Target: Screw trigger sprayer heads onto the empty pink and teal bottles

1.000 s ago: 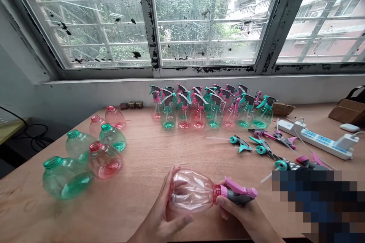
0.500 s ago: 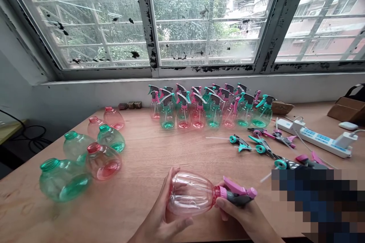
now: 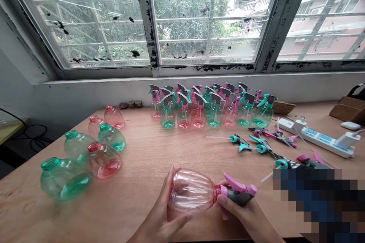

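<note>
A clear pink spray bottle lies on its side in the air just above the table's near part, its neck toward the right. My left hand cups the bottle's base and side, fingers wrapped round it. My right hand grips the pink collar at the neck, thumb in front. The pink and black trigger sprayer head sits on the neck, its trigger pointing up and to the left. Some of the right fingers are hidden behind the neck.
Several open green and pink bottles stand at the left. Along the back wall are many assembled spray bottles. Loose sprayer heads lie at the right, before a white power strip. A pixelated patch covers the lower right.
The bottle and both hands stay nearly in place. My right fingers have shifted slightly around the collar. The view has moved very slightly.
</note>
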Motion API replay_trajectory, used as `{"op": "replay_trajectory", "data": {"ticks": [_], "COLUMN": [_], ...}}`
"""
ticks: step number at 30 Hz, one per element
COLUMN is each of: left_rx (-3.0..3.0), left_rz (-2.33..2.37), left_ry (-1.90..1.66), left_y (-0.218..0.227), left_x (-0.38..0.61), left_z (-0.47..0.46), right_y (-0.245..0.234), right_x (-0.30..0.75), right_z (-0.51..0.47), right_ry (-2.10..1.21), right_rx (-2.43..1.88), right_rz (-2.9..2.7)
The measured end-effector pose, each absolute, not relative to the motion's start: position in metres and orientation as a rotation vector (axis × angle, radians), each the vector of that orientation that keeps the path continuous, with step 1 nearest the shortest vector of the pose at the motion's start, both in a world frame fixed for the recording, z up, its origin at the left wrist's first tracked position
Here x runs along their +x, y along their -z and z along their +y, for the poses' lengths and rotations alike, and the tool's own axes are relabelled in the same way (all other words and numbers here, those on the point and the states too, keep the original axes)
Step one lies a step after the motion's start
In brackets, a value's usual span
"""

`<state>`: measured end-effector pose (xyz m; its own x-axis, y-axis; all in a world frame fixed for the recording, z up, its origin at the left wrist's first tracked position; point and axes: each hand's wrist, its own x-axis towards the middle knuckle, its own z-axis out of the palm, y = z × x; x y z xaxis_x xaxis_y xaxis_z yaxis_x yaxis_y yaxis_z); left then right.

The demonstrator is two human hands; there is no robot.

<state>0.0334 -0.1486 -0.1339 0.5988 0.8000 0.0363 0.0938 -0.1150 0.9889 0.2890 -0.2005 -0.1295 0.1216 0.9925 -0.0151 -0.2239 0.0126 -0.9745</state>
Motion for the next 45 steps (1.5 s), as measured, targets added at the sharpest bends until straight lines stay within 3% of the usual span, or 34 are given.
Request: {"op": "replay_trajectory", "data": {"ticks": [5,38,45], "left_rx": [1.628,1.582,1.442], "left_rz": [0.774,0.773,0.731], "left_ry": [-0.850,-0.741,-0.754], "left_y": [0.133,0.129,0.106], "left_x": [0.037,0.032,0.042], "left_z": [-0.151,-0.152,-0.157], "right_y": [0.132,0.127,0.137], "right_x": [0.290,0.294,0.297], "right_z": [-0.200,-0.200,-0.201], "right_ry": [-1.230,-1.302,-1.291], "right_rx": [-1.101,-1.012,-1.043], "right_rz": [-0.963,-0.931,-0.999]}}
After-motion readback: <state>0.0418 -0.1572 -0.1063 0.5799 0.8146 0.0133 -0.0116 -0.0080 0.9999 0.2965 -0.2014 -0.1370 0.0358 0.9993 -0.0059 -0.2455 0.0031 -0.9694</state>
